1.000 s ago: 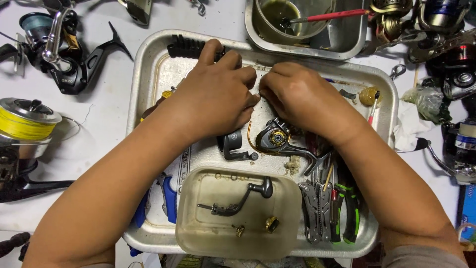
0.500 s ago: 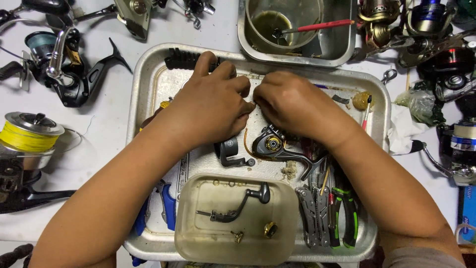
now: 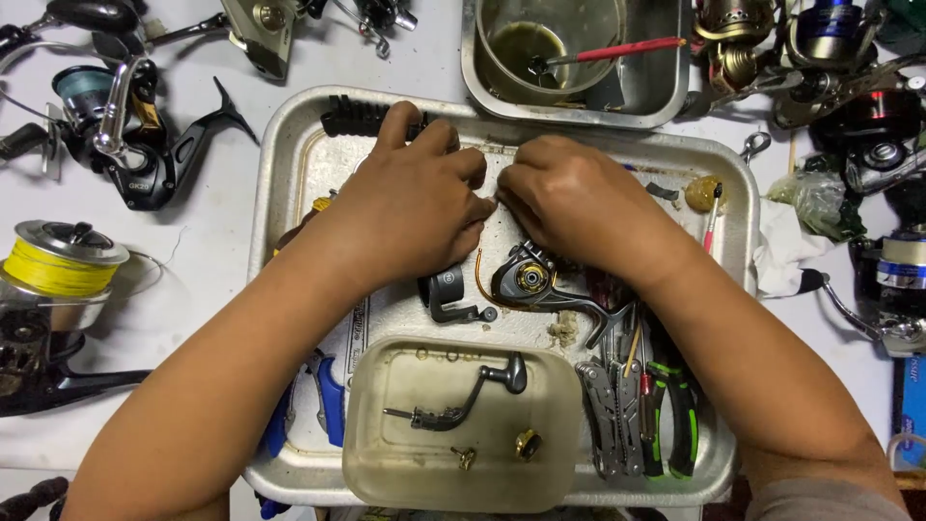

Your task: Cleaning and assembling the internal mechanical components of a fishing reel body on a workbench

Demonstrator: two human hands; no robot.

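Now | left hand (image 3: 410,207), right hand (image 3: 579,207): curled, touching, grasp hidden | tray (image 3: 289,154) crowded

The metal tray (image 3: 280,193) is dull silver with rusty brown stains. The reel body (image 3: 526,280) in it is dark grey with a gold centre. The pliers (image 3: 675,425) have green-and-black grips. The spool (image 3: 58,265) carries bright yellow line. The desk (image 3: 212,145) is white.
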